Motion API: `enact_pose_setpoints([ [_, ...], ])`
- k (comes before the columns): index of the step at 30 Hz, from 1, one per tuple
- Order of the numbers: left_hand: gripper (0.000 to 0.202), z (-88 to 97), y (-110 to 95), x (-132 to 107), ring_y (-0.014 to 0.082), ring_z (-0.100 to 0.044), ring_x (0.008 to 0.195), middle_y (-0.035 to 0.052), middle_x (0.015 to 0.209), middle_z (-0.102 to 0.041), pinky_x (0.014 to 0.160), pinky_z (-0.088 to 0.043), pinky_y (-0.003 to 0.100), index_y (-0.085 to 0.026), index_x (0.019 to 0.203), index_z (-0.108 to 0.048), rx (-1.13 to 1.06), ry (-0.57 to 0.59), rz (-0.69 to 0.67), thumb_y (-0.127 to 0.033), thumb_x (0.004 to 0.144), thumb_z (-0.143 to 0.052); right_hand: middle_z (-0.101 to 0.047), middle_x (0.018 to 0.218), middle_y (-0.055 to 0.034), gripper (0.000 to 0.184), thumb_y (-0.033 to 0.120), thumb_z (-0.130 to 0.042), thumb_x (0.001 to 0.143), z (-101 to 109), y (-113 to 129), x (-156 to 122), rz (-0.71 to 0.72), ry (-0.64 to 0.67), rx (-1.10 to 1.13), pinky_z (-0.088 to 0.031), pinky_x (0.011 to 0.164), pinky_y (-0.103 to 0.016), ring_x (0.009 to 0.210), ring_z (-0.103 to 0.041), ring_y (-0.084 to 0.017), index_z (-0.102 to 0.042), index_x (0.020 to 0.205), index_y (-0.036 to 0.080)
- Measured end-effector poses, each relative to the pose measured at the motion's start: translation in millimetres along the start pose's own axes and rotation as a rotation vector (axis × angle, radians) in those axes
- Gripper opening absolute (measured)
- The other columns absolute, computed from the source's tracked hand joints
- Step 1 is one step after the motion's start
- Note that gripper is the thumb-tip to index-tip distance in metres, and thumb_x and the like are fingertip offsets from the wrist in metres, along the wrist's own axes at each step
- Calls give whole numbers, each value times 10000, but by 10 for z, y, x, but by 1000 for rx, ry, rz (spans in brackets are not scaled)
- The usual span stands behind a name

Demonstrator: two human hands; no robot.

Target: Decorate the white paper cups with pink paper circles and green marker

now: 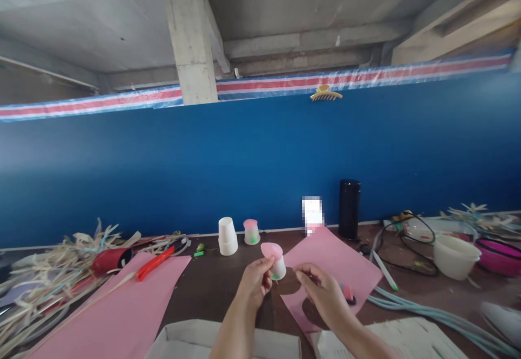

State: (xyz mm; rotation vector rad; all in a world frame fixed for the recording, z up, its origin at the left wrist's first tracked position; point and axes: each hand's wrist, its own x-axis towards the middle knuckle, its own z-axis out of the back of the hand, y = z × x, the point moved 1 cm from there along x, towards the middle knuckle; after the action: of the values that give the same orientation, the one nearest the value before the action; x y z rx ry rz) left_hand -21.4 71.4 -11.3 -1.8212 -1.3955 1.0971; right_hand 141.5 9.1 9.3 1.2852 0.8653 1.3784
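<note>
1. A white tray (187, 329) lies toward the table's (211, 277) near edge.
2. Your right hand (319, 288), fingertips close, is over the pink sheet (334, 253); I cannot tell whether it grips anything.
3. Your left hand (255, 280) pinches the pink disc (271, 249) at the white cup's (280, 268) top.
4. Near the far edge stands 1 pink-topped cup (251, 233).

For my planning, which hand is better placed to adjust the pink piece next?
Probably the left hand: it holds the pink piece at the white cup; the right hand is apart from both.
</note>
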Motion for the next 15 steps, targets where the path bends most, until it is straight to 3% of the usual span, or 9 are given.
enact_pose_setpoints([
  [9,264,-5,3,16,-5,-374,410,-30,552,-495,373,-279,92,-120,665,-543,-26,-5,35,-260,615,-761,-551,614,26,283,419,-538,770,19,192,112,-26,75,-12,-346,457,-194,498,-443,-80,-657,874,184],
  [15,301,-15,-11,-30,-5,-358,396,-40,529,-479,358,-266,90,-128,646,-521,-39,-25,52,-275,585,-777,-571,614,8,285,361,-529,750,-33,151,344,-165,93,-92,-328,393,-183,429,-449,-68,-626,926,160],
])
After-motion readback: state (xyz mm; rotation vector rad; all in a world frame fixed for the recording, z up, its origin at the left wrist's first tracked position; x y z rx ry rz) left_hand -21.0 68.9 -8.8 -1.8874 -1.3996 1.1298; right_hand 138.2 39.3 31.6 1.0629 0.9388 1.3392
